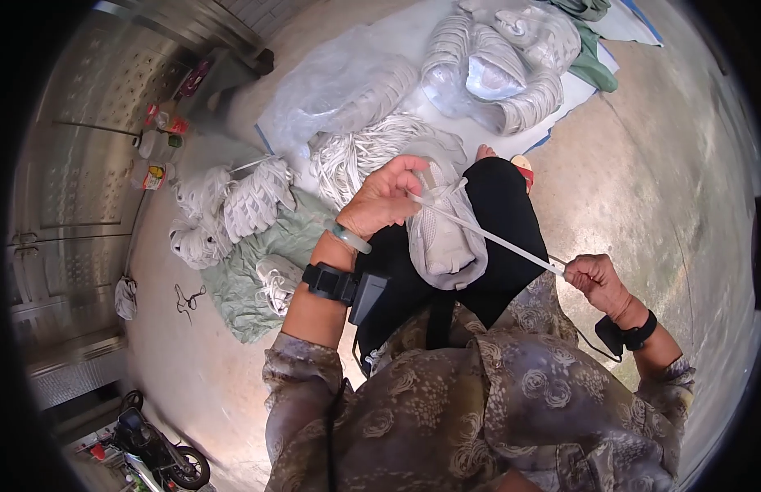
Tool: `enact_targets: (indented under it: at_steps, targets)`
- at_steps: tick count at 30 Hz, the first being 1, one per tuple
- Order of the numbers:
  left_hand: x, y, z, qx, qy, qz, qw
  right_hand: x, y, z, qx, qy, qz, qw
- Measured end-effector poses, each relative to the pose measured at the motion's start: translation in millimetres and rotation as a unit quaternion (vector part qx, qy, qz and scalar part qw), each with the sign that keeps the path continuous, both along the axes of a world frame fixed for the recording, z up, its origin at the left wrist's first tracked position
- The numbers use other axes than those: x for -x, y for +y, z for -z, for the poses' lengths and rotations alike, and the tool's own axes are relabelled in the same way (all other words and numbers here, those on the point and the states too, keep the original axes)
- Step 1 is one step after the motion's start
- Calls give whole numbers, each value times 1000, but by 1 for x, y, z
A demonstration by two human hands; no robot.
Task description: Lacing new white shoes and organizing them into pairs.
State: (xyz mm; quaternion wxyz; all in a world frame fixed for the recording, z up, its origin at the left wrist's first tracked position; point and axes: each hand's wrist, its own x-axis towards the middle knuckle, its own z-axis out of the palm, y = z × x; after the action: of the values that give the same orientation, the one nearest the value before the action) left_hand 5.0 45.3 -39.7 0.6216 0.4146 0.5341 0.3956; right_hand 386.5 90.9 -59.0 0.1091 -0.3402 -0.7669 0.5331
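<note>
A pale off-white sneaker (448, 261) rests on my lap, its heel opening toward me. My left hand (380, 197) is closed at the lacing on the sneaker's left side, its fingertips pinching the lace there. From that spot a flat white shoelace (512, 245) runs taut to the right across the sneaker. My right hand (598, 283), away from the sneaker, grips the lace's far end between thumb and fingers. Part of the lacing is hidden behind my left fingers.
A heap of white laces (348, 160) lies just beyond my left hand. Nested pale shoes (532, 102) sit on plastic sheeting farther off. On the left, bundled white shoes (257, 197) and one laced shoe (275, 283) lie on green cloth (241, 307). Metal doors (77, 180) line the left side.
</note>
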Motion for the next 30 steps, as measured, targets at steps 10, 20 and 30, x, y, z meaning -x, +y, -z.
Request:
enact_targets:
  at_steps: [10, 20, 30]
  targets:
    - [-12, -20, 27, -8, -45, -91, 995, -102, -28, 53, 164, -139, 181, 960]
    - [-47, -48, 25, -121, 465, -66, 875, 52, 23, 6, -94, 29, -6, 995]
    - [-47, -50, 59, -129, 520, -105, 838, 152, 6, 13, -297, 20, -88, 950]
